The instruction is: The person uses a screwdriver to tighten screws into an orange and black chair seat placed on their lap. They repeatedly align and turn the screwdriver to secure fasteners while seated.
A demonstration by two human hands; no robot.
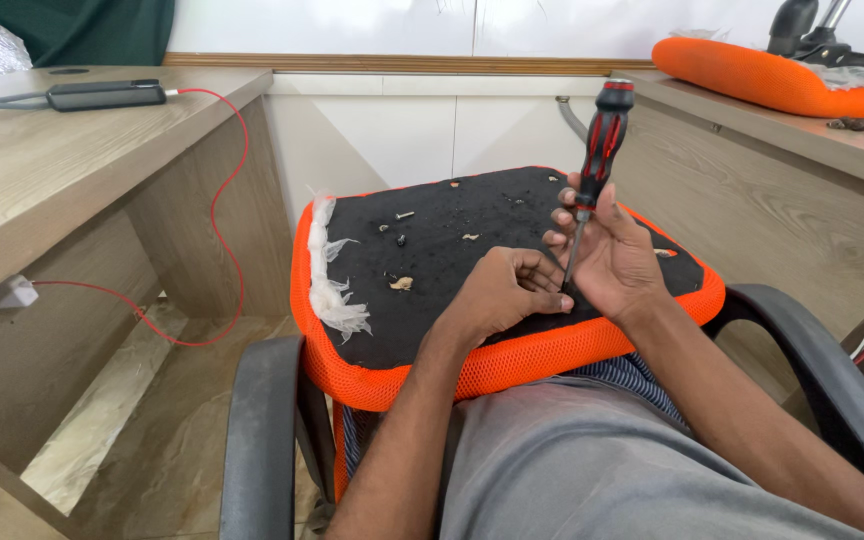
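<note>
Two hands meet: right hand grips the screwdriver, left hand curled pinches its tip.

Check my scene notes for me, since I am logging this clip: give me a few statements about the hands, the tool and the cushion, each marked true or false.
1. The right hand holds a screwdriver with a red and black handle, tip down on the cushion. True.
2. The left hand rests on the wooden desk. False: it sits on the black underside of the orange seat cushion, next to the screwdriver tip.
3. A loose screw lies on the black surface. True.
4. White stuffing shows at the cushion's right edge. False: it is at the left edge.
5. A red cable hangs from the device on the left desk. True.
</note>
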